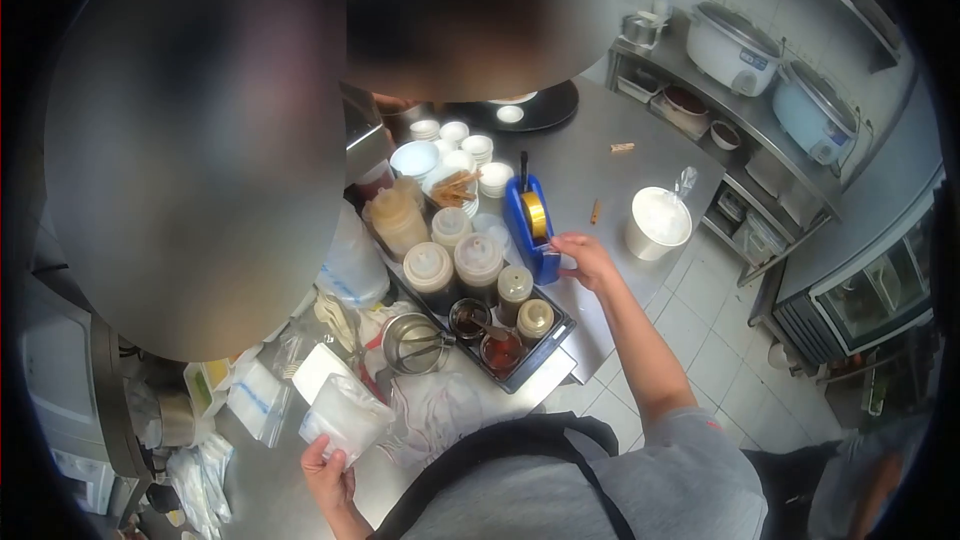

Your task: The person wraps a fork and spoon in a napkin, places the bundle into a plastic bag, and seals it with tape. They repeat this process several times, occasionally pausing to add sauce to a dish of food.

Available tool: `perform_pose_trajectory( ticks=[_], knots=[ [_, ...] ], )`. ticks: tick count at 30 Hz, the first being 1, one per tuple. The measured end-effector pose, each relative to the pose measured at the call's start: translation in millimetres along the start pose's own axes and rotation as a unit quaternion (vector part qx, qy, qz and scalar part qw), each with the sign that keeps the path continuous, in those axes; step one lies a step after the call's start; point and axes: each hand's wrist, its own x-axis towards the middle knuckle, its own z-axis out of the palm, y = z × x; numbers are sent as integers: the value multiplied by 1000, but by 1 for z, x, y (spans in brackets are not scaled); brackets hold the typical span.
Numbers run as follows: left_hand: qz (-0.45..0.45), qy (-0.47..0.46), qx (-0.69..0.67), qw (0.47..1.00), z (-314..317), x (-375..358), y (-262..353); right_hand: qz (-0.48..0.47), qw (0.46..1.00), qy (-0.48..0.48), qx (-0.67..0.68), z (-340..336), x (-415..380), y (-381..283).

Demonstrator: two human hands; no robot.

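My left hand (330,475) is closed on the lower edge of a white plastic bag (345,415), over the near side of the steel counter. What is inside the bag cannot be made out. My right arm reaches forward, and my right hand (582,262) is at the front end of a blue tape dispenser (541,265) carrying a roll of yellow tape (535,215). Thumb and forefinger pinch at the tape's loose end by the cutting edge. Left of the dispenser, a black tray (515,380) bears several sauce bottles (479,258).
A metal pot (415,345) stands left of the tray. Small white bowls (495,178) are grouped farther back. A white tub (660,225) is near the counter's right edge, with clothespins (596,211) nearby. Rice cookers (735,48) line the right shelf. People stand across the counter, blurred.
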Motion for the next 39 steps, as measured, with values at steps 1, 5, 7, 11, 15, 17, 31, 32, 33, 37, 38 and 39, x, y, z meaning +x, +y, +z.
perform_pose_trajectory(
  ticks=[1,5,7,11,15,17,31,32,33,37,38,39],
  knots=[
    [-9,-4,2,1000,-1,0,-1,4,1000,-4,-2,-1,-4,1],
    [-16,-15,7,1000,-4,2,-5,31,999,-2,-37,-8,-13,22],
    [-27,-14,3,1000,-4,3,-5,11,997,32,-69,-11,-8,38],
    [-29,-32,-12,999,4,7,-4,-127,976,54,-168,-14,8,48],
    [-9,-28,-2,1000,12,12,-1,-331,789,65,-514,-38,8,66],
    [-36,8,108,993,26,12,9,-288,863,49,-412,-43,-9,64],
    [189,85,422,882,60,11,52,-118,804,-561,-161,224,-207,-37],
    [190,92,437,874,58,7,56,-125,814,-557,-108,243,-206,-21],
    [191,100,452,866,56,5,60,-130,821,-553,-56,259,-207,-10],
    [212,127,457,855,42,-1,71,-155,850,-501,-45,303,-214,6],
    [229,136,459,848,39,-2,74,-151,848,-506,-45,309,-214,9],
    [245,143,462,840,36,-4,77,-147,857,-492,-50,316,-214,13]
  ],
)
